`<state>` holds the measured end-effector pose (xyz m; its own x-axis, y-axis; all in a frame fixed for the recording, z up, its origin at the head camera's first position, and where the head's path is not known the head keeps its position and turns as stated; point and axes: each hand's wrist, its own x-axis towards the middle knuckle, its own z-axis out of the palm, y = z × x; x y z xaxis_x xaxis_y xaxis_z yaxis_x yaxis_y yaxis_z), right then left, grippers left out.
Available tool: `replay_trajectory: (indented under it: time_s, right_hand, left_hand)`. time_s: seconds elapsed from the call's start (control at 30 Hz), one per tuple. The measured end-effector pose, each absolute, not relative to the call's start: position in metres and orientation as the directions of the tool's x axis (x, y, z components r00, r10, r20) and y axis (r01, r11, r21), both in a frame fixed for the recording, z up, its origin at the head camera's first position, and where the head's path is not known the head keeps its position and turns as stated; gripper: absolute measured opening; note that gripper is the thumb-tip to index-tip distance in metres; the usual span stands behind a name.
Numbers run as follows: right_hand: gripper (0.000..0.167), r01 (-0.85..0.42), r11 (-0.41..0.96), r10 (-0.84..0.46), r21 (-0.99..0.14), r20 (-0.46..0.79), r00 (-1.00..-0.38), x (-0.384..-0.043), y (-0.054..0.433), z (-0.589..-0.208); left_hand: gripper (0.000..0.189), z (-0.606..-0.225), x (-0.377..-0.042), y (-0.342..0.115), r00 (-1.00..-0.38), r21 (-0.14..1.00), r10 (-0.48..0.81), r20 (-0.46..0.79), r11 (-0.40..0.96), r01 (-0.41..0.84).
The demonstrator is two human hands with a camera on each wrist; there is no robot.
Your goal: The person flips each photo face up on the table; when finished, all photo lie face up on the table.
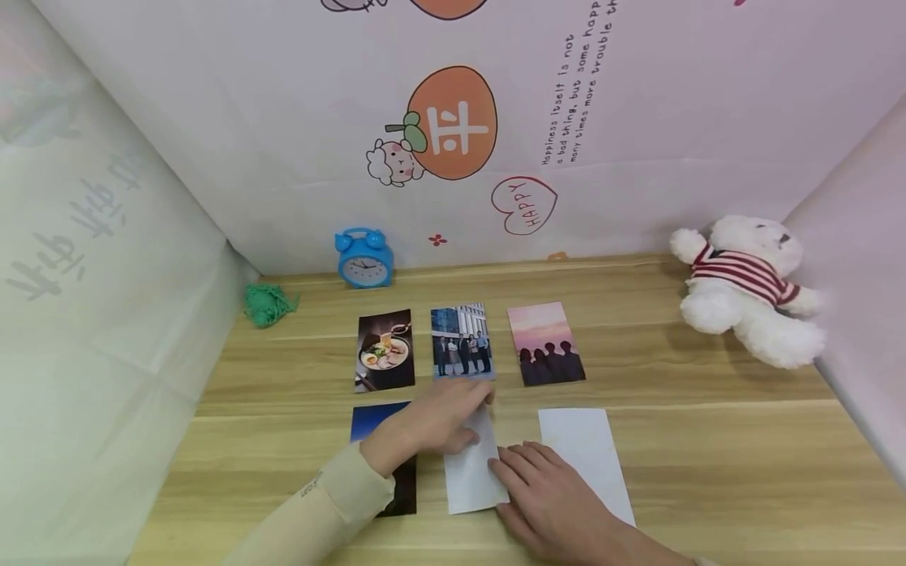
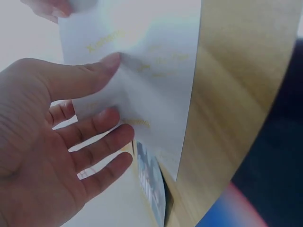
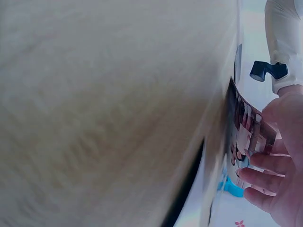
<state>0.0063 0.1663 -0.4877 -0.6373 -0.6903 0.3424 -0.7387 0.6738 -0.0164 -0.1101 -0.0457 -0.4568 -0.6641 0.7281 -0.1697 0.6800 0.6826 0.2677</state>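
Observation:
Between the two hands is a photo card (image 1: 470, 479), its white back facing up in the head view and part of its picture of people (image 3: 244, 130) visible in the right wrist view. My left hand (image 1: 442, 417) reaches over its upper part. In the left wrist view the thumb (image 2: 90, 78) lies on the white back (image 2: 156, 90), which has faint yellow print; the index finger runs behind the edge, and the other fingers are spread loosely. At the lower right edge, my right hand (image 1: 559, 503) holds the card with bent fingers; its exact thumb contact is hidden.
Behind lie picture cards showing noodles (image 1: 385, 350), people by buildings (image 1: 462, 338) and silhouettes (image 1: 545, 346). A dark blue card (image 1: 375, 417) is partly under the left arm; a white-backed card (image 1: 583, 452) lies right. A blue clock (image 1: 364, 259), green yarn (image 1: 267, 305) and teddy bear (image 1: 750, 291) sit farther back.

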Motion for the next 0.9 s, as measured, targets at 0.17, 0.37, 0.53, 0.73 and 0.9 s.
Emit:
replay_trajectory:
  time_s: [0.17,0.37,0.53,0.73,0.9]
  right_hand:
    - [0.042,-0.752,0.658,-0.682,-0.029,0.4,-0.612,0.005,0.163,-0.48]
    - [0.038,-0.782,0.623,-0.678,-0.028,0.479,-0.557,0.004,0.158,-0.468]
    - [0.046,-0.796,0.604,-0.679,-0.021,0.508,-0.529,0.003,0.152,-0.46]
    - [0.043,-0.81,0.587,-0.694,0.02,0.528,-0.49,0.003,0.145,-0.457]
    - [0.031,-0.803,0.596,-0.702,-0.008,0.479,-0.527,0.003,0.143,-0.459]
  left_hand:
    - [0.041,-0.448,-0.114,-0.051,-0.669,0.307,0.733,-0.127,0.67,0.676]
    - [0.021,-0.432,-0.113,-0.063,-0.706,0.481,0.699,-0.113,0.66,0.577]
    - [0.017,-0.423,-0.111,-0.071,-0.744,0.57,0.664,-0.071,0.639,0.516]
    - [0.013,-0.421,-0.107,-0.074,-0.764,0.586,0.644,-0.045,0.636,0.501]
    - [0.01,-0.422,-0.108,-0.08,-0.8,0.589,0.596,-0.063,0.67,0.452]
